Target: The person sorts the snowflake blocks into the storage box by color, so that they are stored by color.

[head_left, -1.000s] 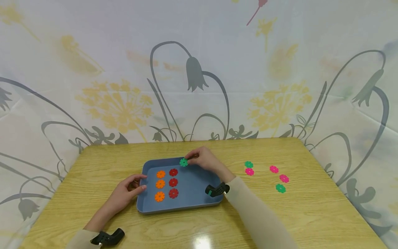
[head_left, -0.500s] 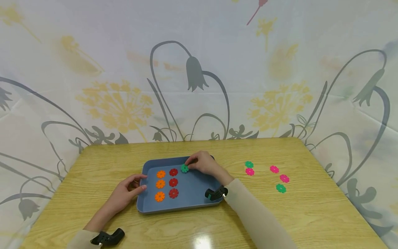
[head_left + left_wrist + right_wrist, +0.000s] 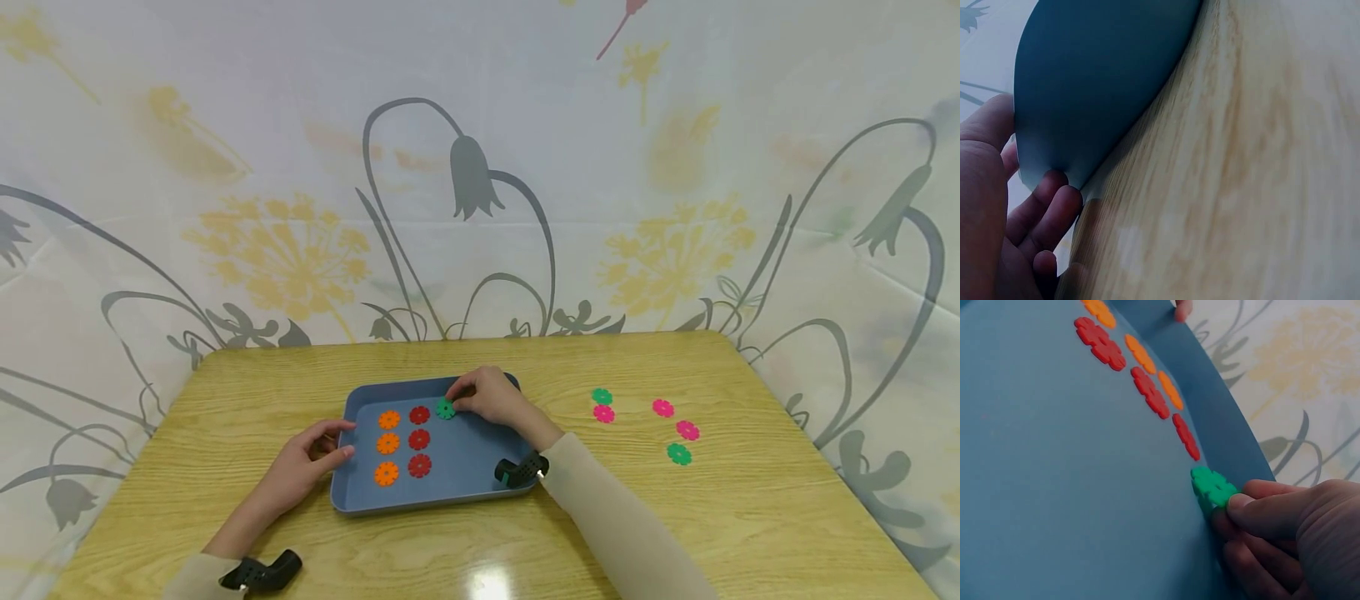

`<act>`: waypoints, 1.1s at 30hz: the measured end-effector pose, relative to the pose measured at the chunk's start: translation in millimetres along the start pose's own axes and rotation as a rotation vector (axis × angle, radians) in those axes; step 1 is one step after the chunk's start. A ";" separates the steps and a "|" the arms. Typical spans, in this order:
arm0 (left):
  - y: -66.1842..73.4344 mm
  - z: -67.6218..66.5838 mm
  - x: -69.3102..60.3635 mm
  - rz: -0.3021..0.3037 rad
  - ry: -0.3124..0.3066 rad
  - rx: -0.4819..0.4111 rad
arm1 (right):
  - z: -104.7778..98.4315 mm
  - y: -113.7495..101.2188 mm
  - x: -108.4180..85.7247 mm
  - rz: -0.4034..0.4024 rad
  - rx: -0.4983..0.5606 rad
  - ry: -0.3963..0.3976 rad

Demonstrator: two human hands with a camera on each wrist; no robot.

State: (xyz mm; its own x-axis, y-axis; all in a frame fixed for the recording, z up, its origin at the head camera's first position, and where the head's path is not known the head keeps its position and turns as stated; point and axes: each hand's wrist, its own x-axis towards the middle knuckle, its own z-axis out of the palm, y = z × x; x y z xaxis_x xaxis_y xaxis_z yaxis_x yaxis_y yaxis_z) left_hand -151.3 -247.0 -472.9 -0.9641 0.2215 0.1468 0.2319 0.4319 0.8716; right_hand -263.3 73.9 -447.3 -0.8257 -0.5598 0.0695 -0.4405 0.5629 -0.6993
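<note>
A blue-grey tray (image 3: pixel 472 467) lies on the table, with three orange discs (image 3: pixel 387 443) in a column and three red discs (image 3: pixel 419 439) in another beside it. My right hand (image 3: pixel 495 398) reaches over the tray's far side. Its thumb and fingers pinch a green notched disc (image 3: pixel 445 407) (image 3: pixel 1213 486) by the edge, low over the tray floor, right of the farthest red disc. My left hand (image 3: pixel 307 460) grips the tray's left wall; in the left wrist view, the fingers of the hand (image 3: pixel 1035 212) lie against the outer side of the tray (image 3: pixel 1097 81).
Right of the tray on the wooden table (image 3: pixel 585 533) lie a green disc (image 3: pixel 602 397) touching a pink disc (image 3: pixel 603 414), two more pink discs (image 3: pixel 663 408) and another green disc (image 3: pixel 679 454). A flower-patterned cloth (image 3: pixel 420 250) hangs behind the table.
My right hand has moved slightly toward me and down with the green disc, from the tray's far wall to beside the red column. My left hand has stayed on the tray.
</note>
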 end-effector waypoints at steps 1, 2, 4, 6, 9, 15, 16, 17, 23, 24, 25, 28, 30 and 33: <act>0.1 0.0 0.0 -0.001 -0.001 -0.001 | 0.0 0.0 -0.1 0.002 0.000 0.000; 0.2 0.1 0.1 -0.002 -0.001 -0.001 | 0.0 0.1 -0.1 0.005 -0.001 -0.001; 0.2 0.1 0.0 -0.006 -0.003 -0.003 | 0.0 0.0 -0.3 0.006 -0.002 -0.002; 0.0 0.1 0.1 -0.007 -0.004 -0.004 | 0.2 0.1 -0.5 0.008 -0.002 0.001; -0.6 0.4 0.1 -0.008 -0.006 -0.005 | -0.6 0.2 -1.3 0.013 -0.006 0.010; -1.5 0.8 0.1 -0.011 0.004 -0.002 | -13.3 -1.6 -4.5 0.017 0.035 0.049; -1.4 0.8 0.2 -0.011 0.006 -0.001 | -16.9 -1.7 -5.5 0.020 0.045 0.056; -1.4 0.7 0.3 -0.012 0.007 -0.001 | -20.7 -1.4 -6.6 0.023 0.051 0.065; -0.5 0.4 0.5 -0.018 0.007 -0.007 | -45.6 12.1 -19.2 0.033 0.086 0.139; -0.3 0.4 0.4 -0.018 0.006 -0.009 | -49.9 15.9 -22.4 0.040 0.092 0.151; -0.1 0.3 0.4 -0.018 0.006 -0.011 | -54.3 19.6 -26.0 0.045 0.098 0.162; 0.5 0.2 0.4 -0.020 0.007 -0.008 | -67.7 32.3 -37.3 0.066 0.101 0.189; 0.8 0.3 0.3 -0.024 0.006 -0.005 | -77.0 41.0 -46.0 0.088 0.083 0.206; 1.4 0.3 0.1 -0.030 0.008 -0.001 | -90.1 54.5 -60.5 0.131 0.068 0.233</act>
State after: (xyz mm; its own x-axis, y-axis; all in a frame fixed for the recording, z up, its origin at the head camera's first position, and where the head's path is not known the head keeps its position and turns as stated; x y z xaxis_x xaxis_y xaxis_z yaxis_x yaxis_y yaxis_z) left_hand -151.0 -246.1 -471.8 -0.9715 0.2019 0.1243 0.2031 0.4377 0.8759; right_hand -269.2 193.2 -425.6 -0.9362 -0.3256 0.1320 -0.3069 0.5749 -0.7585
